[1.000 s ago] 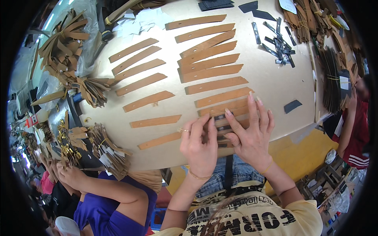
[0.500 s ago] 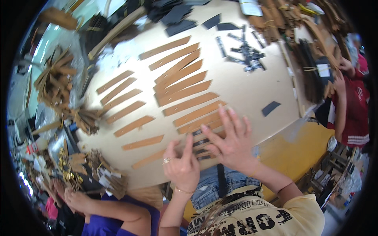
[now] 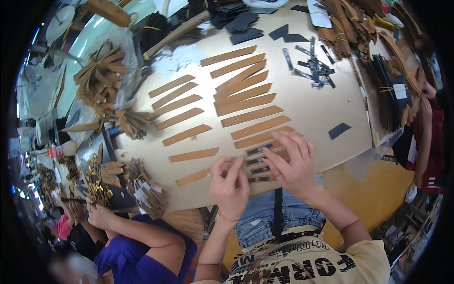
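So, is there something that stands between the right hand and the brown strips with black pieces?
Nothing visible does: the right hand has its fingers over the brown strips, close to the black pieces. The left hand is near their left ends, not between.

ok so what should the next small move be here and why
Probably pressing the farthest black piece in the row with the right hand: its fingertips are already beside or on that piece, though contact is hard to judge. Other black pieces lie nearer the person, and the left hand is close to their left ends.
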`<control>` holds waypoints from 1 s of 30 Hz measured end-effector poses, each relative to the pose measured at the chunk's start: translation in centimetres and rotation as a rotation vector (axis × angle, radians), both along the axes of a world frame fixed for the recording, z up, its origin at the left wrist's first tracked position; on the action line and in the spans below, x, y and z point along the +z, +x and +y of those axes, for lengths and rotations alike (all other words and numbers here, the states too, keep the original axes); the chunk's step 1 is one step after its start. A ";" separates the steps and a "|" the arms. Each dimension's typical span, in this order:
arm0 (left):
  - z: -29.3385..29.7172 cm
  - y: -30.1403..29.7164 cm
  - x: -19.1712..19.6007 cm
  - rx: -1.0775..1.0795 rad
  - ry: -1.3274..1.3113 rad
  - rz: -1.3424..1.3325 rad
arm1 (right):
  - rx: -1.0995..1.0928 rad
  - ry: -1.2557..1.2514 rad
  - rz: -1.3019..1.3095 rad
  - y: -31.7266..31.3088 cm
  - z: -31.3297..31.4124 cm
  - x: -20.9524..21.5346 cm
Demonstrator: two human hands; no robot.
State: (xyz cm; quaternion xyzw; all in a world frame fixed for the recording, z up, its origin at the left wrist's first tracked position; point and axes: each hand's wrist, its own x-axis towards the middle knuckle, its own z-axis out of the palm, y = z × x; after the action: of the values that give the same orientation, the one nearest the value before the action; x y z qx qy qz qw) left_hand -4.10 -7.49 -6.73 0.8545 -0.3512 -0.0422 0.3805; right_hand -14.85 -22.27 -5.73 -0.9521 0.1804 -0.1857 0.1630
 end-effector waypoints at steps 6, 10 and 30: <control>-0.1 0.2 -0.1 -0.120 0.099 -0.124 | 0.207 -0.247 0.080 2.1 0.7 0.4; 0.1 0.6 -0.4 -0.180 0.081 -0.165 | 0.258 -0.383 0.110 2.9 0.9 0.4; 0.2 1.4 -1.1 -0.231 0.034 -0.244 | 0.404 -0.598 0.094 3.9 0.8 0.2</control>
State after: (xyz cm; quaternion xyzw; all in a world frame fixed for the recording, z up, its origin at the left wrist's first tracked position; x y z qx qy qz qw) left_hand -2.68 -7.29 -7.82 0.8133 -0.4902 0.0126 0.3132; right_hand -11.00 -21.50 -5.56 -0.9815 -0.0663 -0.1505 -0.0979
